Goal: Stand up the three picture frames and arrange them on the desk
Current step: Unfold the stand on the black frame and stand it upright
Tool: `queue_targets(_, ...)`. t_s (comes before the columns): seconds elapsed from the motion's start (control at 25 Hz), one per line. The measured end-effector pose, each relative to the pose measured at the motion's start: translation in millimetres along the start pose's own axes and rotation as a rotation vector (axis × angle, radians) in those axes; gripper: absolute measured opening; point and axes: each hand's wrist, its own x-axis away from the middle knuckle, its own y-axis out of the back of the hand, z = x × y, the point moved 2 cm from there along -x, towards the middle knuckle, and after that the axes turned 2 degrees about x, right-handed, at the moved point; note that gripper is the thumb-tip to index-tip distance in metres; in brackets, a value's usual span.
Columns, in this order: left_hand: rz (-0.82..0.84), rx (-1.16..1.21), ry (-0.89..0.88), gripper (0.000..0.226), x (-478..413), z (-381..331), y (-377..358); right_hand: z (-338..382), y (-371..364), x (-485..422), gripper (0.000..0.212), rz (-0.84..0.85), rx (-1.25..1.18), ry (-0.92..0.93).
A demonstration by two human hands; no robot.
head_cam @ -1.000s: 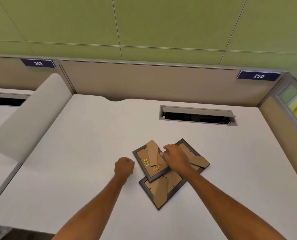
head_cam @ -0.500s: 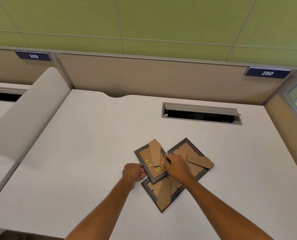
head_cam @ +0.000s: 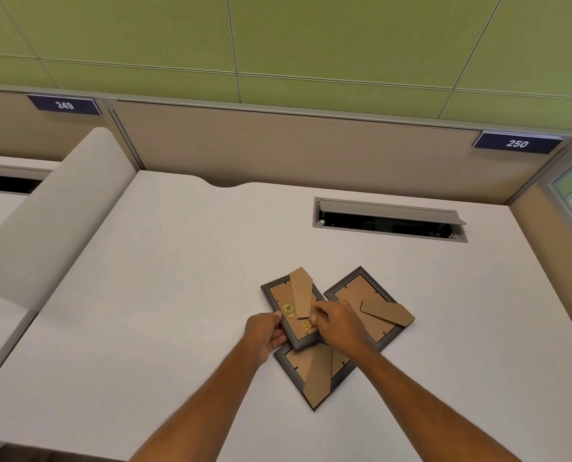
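Closing in from the left, your left hand [head_cam: 264,335] now grips the near-left edge of the top frame [head_cam: 289,313], where a second ago it sat as a loose fist on the desk [head_cam: 138,295], clear of the pile. Your right hand [head_cam: 336,325] has slid from the frame's far side to its near-right corner, fingers curled over the cardboard back beside the brass hangers [head_cam: 288,309]. That reads as the first lift starting; none of the three stands yet.

From the head camera: both hands are curled and pinching that one frame, thumbs on top. Its easel leg [head_cam: 300,296] points away from you. It lies face-down across the near frame [head_cam: 314,375] and overlaps the right frame [head_cam: 368,308], all three stacked at the desk's near middle, well short of the cable tray [head_cam: 388,220].
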Motion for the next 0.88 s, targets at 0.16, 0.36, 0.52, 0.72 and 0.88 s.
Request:
queue_targets(0.16,0.038,-0.046,-0.102,0.020,5,-7,-7,-3,0,1,0.026,0.007,-0.021,0.014)
queue_targets(0.36,0.055,-0.003,-0.125,0.022,11,-23,-4,-14,15,-1,0.029,-0.026,-0.081,0.037)
queue_targets(0.52,0.111,0.080,-0.077,0.021,19,-41,0,-20,40,-6,0.041,-0.012,-0.405,-0.047)
queue_targets(0.72,0.247,0.096,-0.035,0.023,34,-64,8,-17,65,-7,0.060,0.050,-0.577,-0.011)
queue_targets(0.88,0.307,0.155,0.021,0.018,43,-76,10,-10,74,-9,0.046,0.038,-0.428,0.106)
